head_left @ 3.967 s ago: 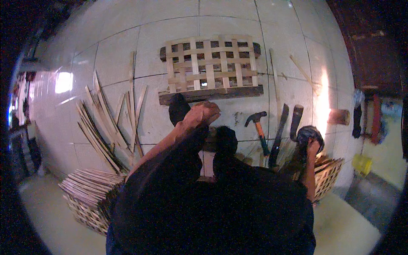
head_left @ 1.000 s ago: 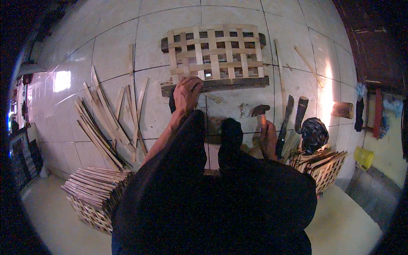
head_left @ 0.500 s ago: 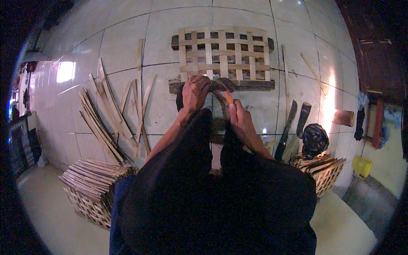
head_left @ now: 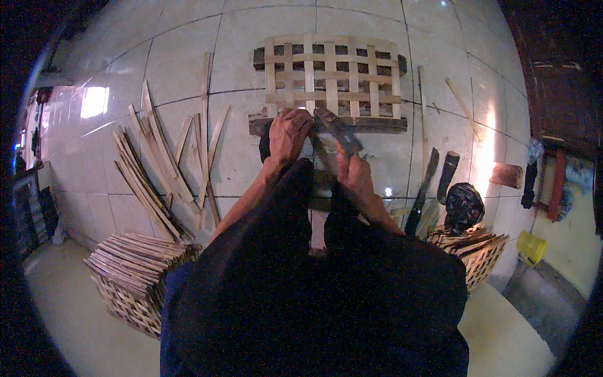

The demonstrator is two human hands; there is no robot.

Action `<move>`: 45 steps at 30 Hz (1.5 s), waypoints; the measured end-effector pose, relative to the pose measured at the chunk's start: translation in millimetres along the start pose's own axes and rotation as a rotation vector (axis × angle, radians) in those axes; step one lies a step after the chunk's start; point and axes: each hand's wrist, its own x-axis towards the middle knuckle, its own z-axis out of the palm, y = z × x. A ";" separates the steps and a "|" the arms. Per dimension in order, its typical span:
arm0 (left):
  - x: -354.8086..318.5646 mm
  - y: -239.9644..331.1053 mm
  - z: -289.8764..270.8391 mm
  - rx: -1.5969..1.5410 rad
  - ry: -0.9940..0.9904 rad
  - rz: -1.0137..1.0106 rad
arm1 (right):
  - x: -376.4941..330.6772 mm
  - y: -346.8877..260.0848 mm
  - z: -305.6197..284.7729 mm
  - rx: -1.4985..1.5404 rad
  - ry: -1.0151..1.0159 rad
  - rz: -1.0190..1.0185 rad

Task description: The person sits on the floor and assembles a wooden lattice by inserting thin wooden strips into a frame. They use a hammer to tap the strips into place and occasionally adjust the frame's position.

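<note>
The floor [head_left: 377, 19] is the biggest thing here, made of big pale shiny tiles with thin dark lines between them. The person's dark clothes fill the bottom of the view.

On the floor lies a flat woven lattice [head_left: 333, 75] made of thin pale wood strips. Strips go up and down, and others go side to side, with square holes between. It rests on two dark wooden bars, one at the far edge and one at the near edge [head_left: 377, 124]. The near bar runs side to side, straight across in front of the hands.

To the left lies a loose pile of long thin strips [head_left: 157, 176], fanned out and pointing away. Below them is a finished woven basket [head_left: 135, 276], and another basket [head_left: 474, 251] sits on the right with a dark bag on top. Two dark long tools [head_left: 433, 182] lie on the tiles near it.

The left hand [head_left: 289, 135] is curled and presses down right at the lattice's near edge. The right hand [head_left: 355, 173] is closed around the handle of a hammer [head_left: 336, 132]. The hammer's long shape slants up and left, so its head sits just beside the left hand, at that near edge. Both hands are close together, and the lattice lies just beyond them.
</note>
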 end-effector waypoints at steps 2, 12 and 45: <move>0.3 -1.5 1.2 -0.021 -0.028 -0.008 | 2.4 14.0 6.1 -0.064 -0.010 -0.007; -30.7 -20.0 1.1 0.184 -0.060 0.054 | -7.7 -4.9 -10.6 -0.006 0.067 -0.139; -28.5 -20.2 -6.3 0.358 -0.270 0.055 | 23.6 27.1 10.0 -0.207 0.050 -0.063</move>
